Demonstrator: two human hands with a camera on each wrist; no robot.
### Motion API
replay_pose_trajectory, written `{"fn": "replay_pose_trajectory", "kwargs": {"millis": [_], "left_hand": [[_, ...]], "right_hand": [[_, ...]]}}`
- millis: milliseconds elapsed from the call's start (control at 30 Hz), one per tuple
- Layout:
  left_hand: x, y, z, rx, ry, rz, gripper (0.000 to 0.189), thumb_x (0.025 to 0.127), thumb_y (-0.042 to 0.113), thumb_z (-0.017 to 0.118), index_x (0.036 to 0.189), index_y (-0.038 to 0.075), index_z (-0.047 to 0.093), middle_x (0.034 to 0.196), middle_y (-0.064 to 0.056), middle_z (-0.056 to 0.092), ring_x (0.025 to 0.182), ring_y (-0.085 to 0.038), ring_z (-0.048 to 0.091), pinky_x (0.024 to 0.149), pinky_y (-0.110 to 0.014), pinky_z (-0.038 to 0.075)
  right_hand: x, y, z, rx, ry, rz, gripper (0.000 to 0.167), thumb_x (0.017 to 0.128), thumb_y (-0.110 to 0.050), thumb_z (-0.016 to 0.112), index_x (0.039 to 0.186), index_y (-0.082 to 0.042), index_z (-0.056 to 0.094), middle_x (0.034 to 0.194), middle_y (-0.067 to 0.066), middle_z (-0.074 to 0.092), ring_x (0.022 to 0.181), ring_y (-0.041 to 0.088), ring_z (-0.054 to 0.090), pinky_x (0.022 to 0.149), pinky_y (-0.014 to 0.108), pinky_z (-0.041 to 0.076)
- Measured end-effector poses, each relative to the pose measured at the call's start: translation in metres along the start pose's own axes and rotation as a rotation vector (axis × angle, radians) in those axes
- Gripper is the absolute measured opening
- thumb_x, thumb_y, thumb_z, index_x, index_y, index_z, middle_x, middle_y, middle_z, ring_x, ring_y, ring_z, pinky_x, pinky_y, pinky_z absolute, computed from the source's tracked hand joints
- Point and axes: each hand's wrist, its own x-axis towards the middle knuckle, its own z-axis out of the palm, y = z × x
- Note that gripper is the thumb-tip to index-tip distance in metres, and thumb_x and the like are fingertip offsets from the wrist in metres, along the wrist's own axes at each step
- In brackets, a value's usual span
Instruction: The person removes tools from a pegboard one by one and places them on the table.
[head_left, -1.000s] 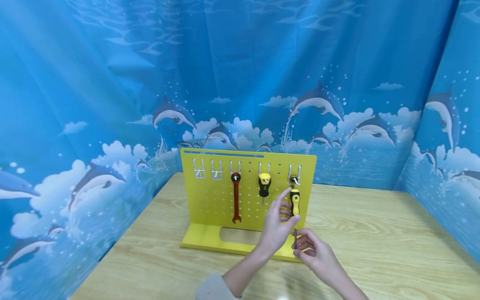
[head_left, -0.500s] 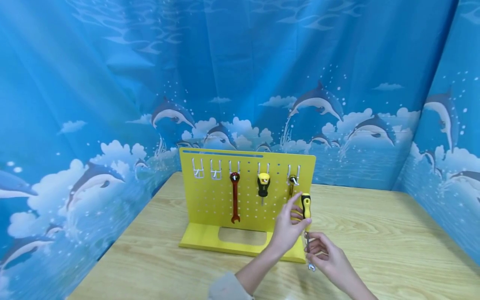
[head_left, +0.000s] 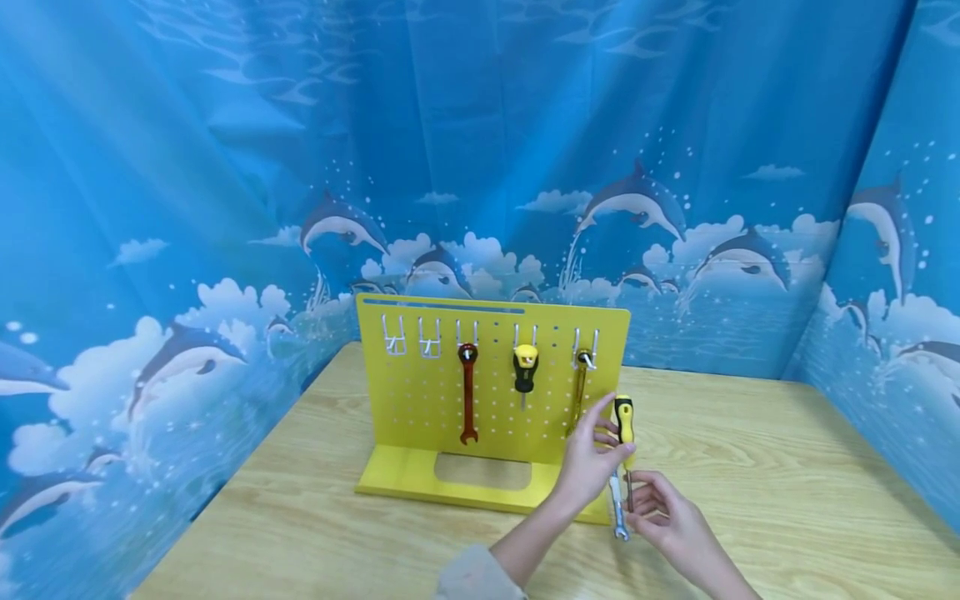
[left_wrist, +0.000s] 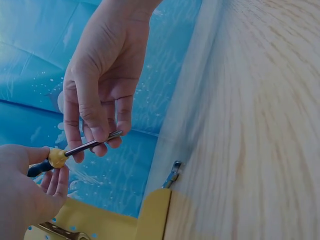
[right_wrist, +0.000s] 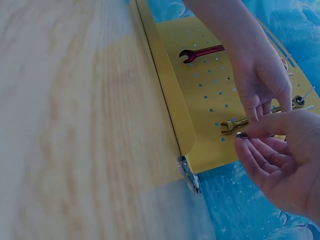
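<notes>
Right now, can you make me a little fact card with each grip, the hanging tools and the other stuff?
Left grip: holds the long screwdriver by its yellow-black handle
Right grip: pinches its metal shaft
Hanging, left to right: red wrench, stubby screwdriver, gold wrench
Hanging on: hooks of the yellow board
By the board's right corner: silver wrench
Under the board: wooden table
Behind: blue dolphin curtain

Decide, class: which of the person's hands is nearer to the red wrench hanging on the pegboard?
Left. In the head view, the left hand, holding the screwdriver, is right of the red wrench; the right hand, pinching the screwdriver's shaft, is farther right and lower.
</notes>
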Motion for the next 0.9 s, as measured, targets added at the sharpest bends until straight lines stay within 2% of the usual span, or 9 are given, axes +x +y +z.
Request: {"fn": "replay_pose_trajectory", "kwargs": {"millis": [133,333,467,600,733,900], "left_hand": [[0.000,-0.005,0.005,-0.004,0.017,-0.031,0.068,0.076,-0.003,0.070,0.134,0.022,0.045,0.091,0.007,0.052,0.076,-0.006,0.054,0.065,-0.018,0.050],[-0.002,-0.013,0.013,-0.027,0.032,-0.066,0.068,0.075,-0.006,0.070,0.133,0.020,0.047,0.088,0.005,0.051,0.074,-0.007,0.054,0.063,-0.018,0.050],[-0.001,-0.019,0.017,-0.038,0.041,-0.082,0.067,0.074,-0.007,0.070,0.132,0.020,0.048,0.086,0.006,0.051,0.072,-0.006,0.053,0.061,-0.018,0.050],[-0.002,-0.025,0.018,-0.029,0.049,-0.080,0.065,0.073,-0.007,0.070,0.130,0.017,0.049,0.084,0.005,0.051,0.069,-0.006,0.054,0.059,-0.018,0.049],[-0.004,-0.031,0.018,-0.010,0.049,-0.089,0.065,0.073,-0.007,0.070,0.130,0.015,0.050,0.084,0.004,0.051,0.069,-0.006,0.054,0.058,-0.018,0.049],[-0.005,-0.037,0.019,0.004,0.032,-0.089,0.066,0.073,-0.008,0.071,0.131,0.014,0.049,0.084,0.004,0.051,0.069,-0.005,0.054,0.058,-0.017,0.048]], "right_hand": [[-0.002,0.003,0.000,0.004,0.015,0.023,0.043,0.070,0.019,0.063,0.109,0.012,0.049,0.082,0.010,0.058,0.070,0.015,0.056,0.060,0.023,0.052],[-0.006,0.012,0.002,-0.011,0.049,0.037,0.046,0.064,0.022,0.061,0.108,0.012,0.050,0.082,0.010,0.057,0.069,0.009,0.054,0.060,0.022,0.051],[-0.008,0.016,0.003,-0.018,0.070,0.071,0.046,0.064,0.021,0.063,0.108,0.011,0.052,0.082,0.008,0.057,0.068,0.012,0.055,0.060,0.022,0.050],[-0.010,0.018,0.002,-0.015,0.036,0.134,0.048,0.068,0.016,0.066,0.112,0.009,0.050,0.083,0.009,0.058,0.069,0.016,0.056,0.060,0.024,0.051],[-0.012,0.021,0.001,0.002,-0.025,0.193,0.049,0.072,0.012,0.065,0.116,0.010,0.045,0.085,0.011,0.058,0.070,0.015,0.057,0.058,0.026,0.052],[-0.013,0.025,0.002,0.005,-0.039,0.171,0.049,0.072,0.014,0.063,0.116,0.011,0.043,0.083,0.011,0.056,0.066,0.013,0.056,0.053,0.026,0.051]]}}
